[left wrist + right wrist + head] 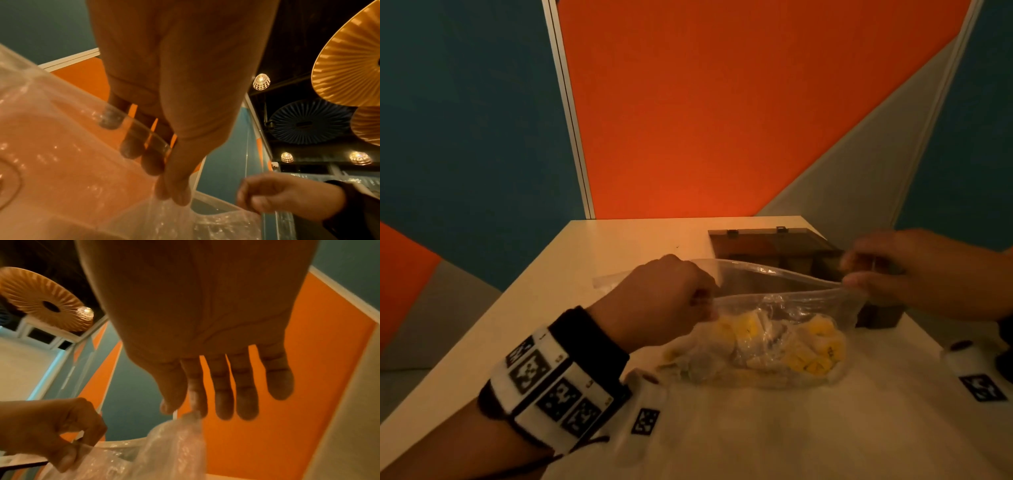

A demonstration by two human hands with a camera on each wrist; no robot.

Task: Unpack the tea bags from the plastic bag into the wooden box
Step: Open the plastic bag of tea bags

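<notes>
We find one plastic bag lying on the white table, its long axis running left to right across our front and its mouth turned away from us, toward the wooden box. The tea bags sit in the belly of the bag, on the near side, below and behind the two grips. They are jumbled yellow and pale packets; we cannot count them through the film.

The left hand pinches the near lip of the mouth at its left end, thumb against curled fingers. The right hand pinches the lip at the right end between thumb and forefinger; its remaining fingers hang straight and hold nothing. Between the two pinches the mouth is drawn taut and stands parted, the far lip arching up.

We count one wooden box, standing just beyond the bag on the right side, its lid raised. The right hand is the nearer to it, overlapping it in the head view. Whether any compartment holds tea bags we cannot tell.

Our judgement: the opening step is in hand and no tea bag is yet out. The coming reach must go in through the mouth and back toward us.
</notes>
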